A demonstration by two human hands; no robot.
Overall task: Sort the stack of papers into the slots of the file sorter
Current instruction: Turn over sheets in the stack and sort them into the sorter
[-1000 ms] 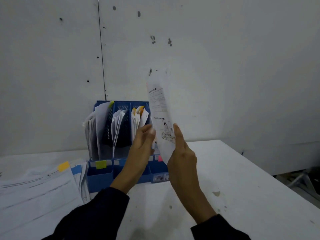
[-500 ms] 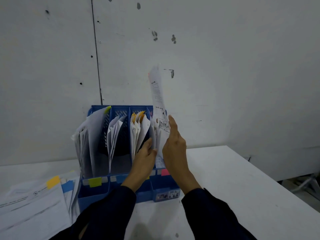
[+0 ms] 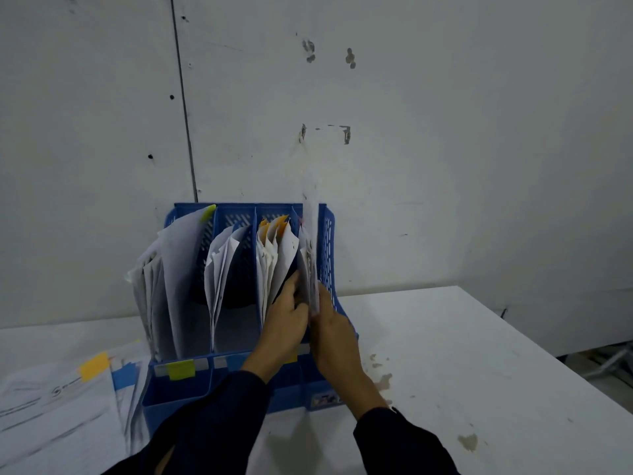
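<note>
The white printed sheet of paper [image 3: 310, 234] stands on edge in the rightmost slot of the blue perforated plastic file sorter [image 3: 328, 241], its top rising blurred above the sorter's back wall, so it looks only partly seated. The right hand [image 3: 334, 332] pinches its lower edge from the right, while the left hand [image 3: 286, 320] reaches in beside it, fingers pressed against the papers already there to hold a gap open. To finish well, I would keep the sheet vertical, slide it straight down until it bottoms out, then let go without dragging neighbouring pages. More loose white papers with coloured sticky tabs [image 3: 51, 406] lie on the white table [image 3: 479, 354] to the left, still to sort.
</note>
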